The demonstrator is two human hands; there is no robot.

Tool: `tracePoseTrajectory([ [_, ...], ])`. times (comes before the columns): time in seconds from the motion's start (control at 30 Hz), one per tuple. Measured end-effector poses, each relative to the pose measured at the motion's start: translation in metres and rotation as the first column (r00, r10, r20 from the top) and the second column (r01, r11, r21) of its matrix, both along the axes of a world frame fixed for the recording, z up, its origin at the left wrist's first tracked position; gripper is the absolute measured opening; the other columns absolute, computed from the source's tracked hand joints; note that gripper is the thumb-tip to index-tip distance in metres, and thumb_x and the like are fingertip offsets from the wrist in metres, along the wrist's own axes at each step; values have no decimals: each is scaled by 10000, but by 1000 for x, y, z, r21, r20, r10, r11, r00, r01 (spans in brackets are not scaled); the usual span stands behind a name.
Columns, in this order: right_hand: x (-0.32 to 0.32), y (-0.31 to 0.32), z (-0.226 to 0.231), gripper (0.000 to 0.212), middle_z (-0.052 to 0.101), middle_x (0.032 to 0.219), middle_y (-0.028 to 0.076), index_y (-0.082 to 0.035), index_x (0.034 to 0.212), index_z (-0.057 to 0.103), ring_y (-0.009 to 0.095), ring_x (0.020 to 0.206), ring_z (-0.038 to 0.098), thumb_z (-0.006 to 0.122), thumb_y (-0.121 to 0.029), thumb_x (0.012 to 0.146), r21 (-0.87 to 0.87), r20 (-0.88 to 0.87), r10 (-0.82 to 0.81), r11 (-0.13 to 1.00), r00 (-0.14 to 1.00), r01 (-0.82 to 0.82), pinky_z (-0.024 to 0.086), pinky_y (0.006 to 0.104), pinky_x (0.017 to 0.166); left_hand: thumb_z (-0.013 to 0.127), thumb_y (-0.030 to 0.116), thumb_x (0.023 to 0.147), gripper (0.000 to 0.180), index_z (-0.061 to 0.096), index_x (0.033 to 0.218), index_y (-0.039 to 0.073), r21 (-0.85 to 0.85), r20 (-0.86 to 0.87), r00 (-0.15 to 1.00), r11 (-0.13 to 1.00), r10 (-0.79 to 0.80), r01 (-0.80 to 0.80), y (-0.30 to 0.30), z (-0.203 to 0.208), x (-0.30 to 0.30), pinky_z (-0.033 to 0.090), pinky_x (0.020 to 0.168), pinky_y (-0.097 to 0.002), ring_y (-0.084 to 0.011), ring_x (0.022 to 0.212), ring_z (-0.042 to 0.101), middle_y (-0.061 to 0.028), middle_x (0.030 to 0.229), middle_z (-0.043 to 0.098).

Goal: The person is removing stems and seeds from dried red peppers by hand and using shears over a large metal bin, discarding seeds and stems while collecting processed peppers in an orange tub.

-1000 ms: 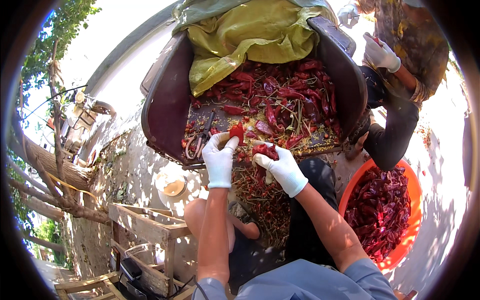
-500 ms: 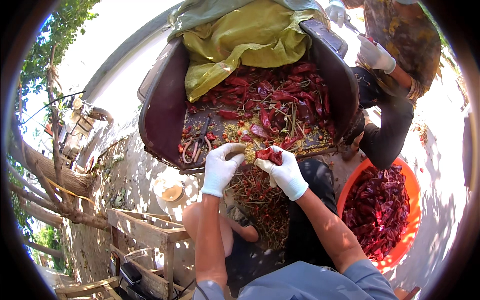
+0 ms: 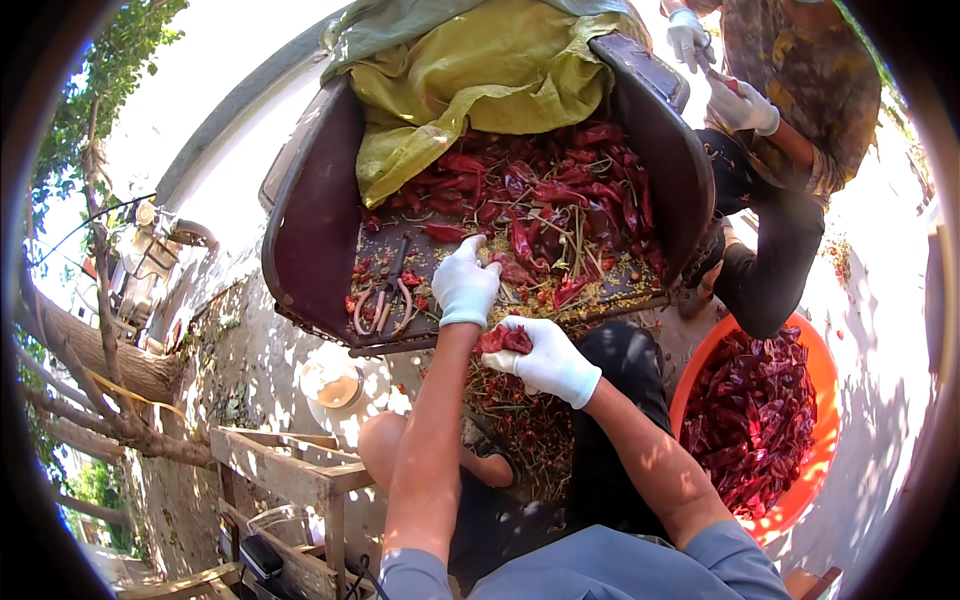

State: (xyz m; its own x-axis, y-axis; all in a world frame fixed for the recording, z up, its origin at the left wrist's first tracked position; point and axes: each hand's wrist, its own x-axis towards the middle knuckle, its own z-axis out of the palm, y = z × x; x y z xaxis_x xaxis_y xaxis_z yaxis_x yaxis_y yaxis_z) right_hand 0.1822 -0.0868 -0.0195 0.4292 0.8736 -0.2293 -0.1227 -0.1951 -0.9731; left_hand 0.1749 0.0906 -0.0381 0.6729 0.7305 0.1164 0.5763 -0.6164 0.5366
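My left hand (image 3: 467,284), in a white glove, reaches over the front part of a dark cart bed (image 3: 318,215). Its thumb and forefinger are apart with nothing visible between them. Just beyond its fingertips lie dried red chili peppers (image 3: 563,192), mixed with pale stems and yellow seeds. My right hand (image 3: 555,362), gloved too, is closed around crumpled red chili pepper (image 3: 505,338) in front of the bed's near edge. Scissors (image 3: 383,296) with pale loop handles lie in the bed, left of my left hand.
An orange tub (image 3: 826,420) full of chili peppers stands at right. A yellow-green sack (image 3: 480,70) covers the bed's far part. Across at upper right, a co-worker's gloved hands (image 3: 742,106) hold scissors and a pepper. A wooden frame (image 3: 290,470) stands lower left; stem litter (image 3: 525,430) lies below the bed.
My left hand has moved forward and right, into the bed toward the peppers. The right hand has drawn back slightly and left, still holding its chili pepper. The view has shifted a little.
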Motion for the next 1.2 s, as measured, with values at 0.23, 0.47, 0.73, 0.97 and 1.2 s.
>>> tracePoseTrajectory([
  [0.23, 5, 5, -24, 494, 705, 1084, 119, -62, 1251, 609, 187, 992, 677, 793, -215, 819, 224, 181, -310, 937, 933, 268, 514, 314, 885, 751, 15, 785, 452, 659, 1227, 47, -225, 519, 854, 969, 31, 102, -10, 10, -38, 520, 662, -253, -91, 690, 603, -23, 831, 680],
  [0.47, -8, 3, -3, 581, 673, 1215, 84, -66, 1372, 541, 143, 1104, 619, 771, -81, 838, 311, 45, -178, 938, 983, 155, 481, 288, 974, 707, -55, 807, 468, 642, 1258, 53, 179, 419, 853, 949, -311, 259, -55, 55, -104, 538, 735, -246, -102, 826, 649, -54, 904, 690],
  [0.73, -1, -55, 21, 248, 602, 759, -14, -80, 1078, 592, 71, 471, 516, 735, -169, 895, 315, -290, -284, 874, 914, 371, 395, 228, 443, 625, -4, 924, 308, 631, 1232, -11, -367, 682, 726, 898, 84, 242, -46, 43, -131, 526, 696, -200, -83, 824, 648, -89, 1051, 704],
  [0.97, 0, -227, 45, 321, 652, 832, 32, 28, 1174, 590, 68, 513, 531, 712, -93, 902, 223, 84, -826, 561, 558, 797, 418, 200, 475, 616, 40, 954, 329, 610, 1277, -16, -491, 572, 806, 851, 155, 185, -54, 16, -134, 460, 696, -172, -56, 828, 605, -48, 1027, 700],
  [1.2, 8, -438, -53, 757, 571, 1356, 184, -122, 1434, 471, 319, 1267, 544, 761, -387, 786, -248, 918, -307, 50, 251, 968, 433, 405, 1060, 609, 39, 955, 326, 607, 1273, -29, -448, 607, 793, 848, 56, 282, -66, 21, -120, 497, 824, -222, -106, 929, 631, -75, 1061, 687],
])
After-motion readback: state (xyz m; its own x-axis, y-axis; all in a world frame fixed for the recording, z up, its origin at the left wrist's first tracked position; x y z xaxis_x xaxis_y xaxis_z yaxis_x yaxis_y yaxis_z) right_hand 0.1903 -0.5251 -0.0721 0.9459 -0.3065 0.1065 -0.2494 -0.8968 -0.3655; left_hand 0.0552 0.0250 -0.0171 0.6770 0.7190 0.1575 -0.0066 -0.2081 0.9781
